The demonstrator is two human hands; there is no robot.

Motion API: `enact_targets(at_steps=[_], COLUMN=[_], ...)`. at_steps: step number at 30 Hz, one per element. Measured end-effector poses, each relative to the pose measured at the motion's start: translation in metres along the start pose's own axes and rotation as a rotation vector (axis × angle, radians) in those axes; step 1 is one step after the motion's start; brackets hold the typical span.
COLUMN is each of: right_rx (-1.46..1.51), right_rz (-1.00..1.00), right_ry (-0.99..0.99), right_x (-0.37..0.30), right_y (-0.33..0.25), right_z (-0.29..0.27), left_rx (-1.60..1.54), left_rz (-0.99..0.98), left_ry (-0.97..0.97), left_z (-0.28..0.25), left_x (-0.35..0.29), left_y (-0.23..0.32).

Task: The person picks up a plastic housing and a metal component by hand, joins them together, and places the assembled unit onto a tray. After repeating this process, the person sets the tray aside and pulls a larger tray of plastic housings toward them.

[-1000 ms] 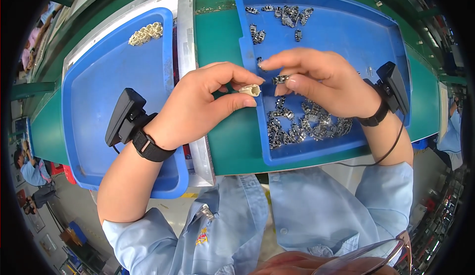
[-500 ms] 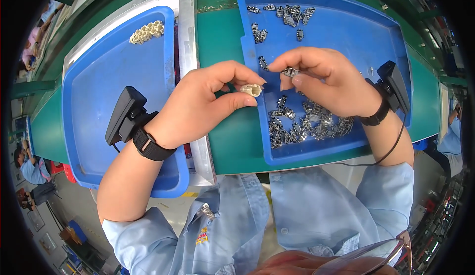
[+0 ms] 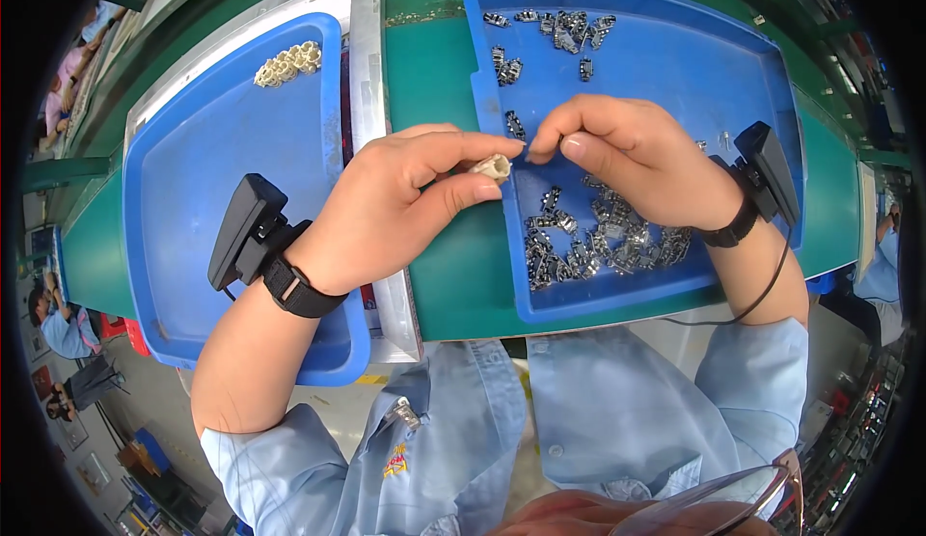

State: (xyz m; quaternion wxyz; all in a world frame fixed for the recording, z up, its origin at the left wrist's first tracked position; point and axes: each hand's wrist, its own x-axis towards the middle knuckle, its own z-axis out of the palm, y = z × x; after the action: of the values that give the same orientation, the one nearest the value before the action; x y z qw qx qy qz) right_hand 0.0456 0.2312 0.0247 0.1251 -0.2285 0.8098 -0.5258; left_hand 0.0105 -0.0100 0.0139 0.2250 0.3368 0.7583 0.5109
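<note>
Leftward, cream pieces [image 3: 287, 64] lie bunched in a blue tray [image 3: 227, 179]; next, the left hand [image 3: 381, 203] pinches a cream tube [image 3: 494, 167] (hollow end outward) by the second tray's [image 3: 675, 73] rim; the right hand [image 3: 651, 169], above metal clips [image 3: 612, 232], curls its fingers narrow, their hold hidden.

Cream tube [image 3: 493, 168] — in left grip [image 3: 391, 191]

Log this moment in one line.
left hand: pinching cream hollow piece | right hand: above right blue tray, grip unclear | metal parts: in that tray
</note>
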Motion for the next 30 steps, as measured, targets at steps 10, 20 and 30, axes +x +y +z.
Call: enact_targets(at_steps=[10, 20, 30], right_rx=[-0.003, 0.120, -0.114], right_rz=[-0.061, -0.005, -0.299], right_ry=[0.018, 0.110, 0.154], right_x=[-0.001, -0.003, -0.004], right_y=[-0.005, -0.010, -0.017], right_z=[-0.004, 0.005, 0.014], left_rx=[-0.086, -0.098, -0.067], left_rz=[-0.018, -0.019, 0.020], left_ry=[0.002, 0.008, -0.044], left_z=[0.001, 0.000, 0.000], left_x=[0.000, 0.001, 0.001], left_y=[0.001, 0.000, 0.003])
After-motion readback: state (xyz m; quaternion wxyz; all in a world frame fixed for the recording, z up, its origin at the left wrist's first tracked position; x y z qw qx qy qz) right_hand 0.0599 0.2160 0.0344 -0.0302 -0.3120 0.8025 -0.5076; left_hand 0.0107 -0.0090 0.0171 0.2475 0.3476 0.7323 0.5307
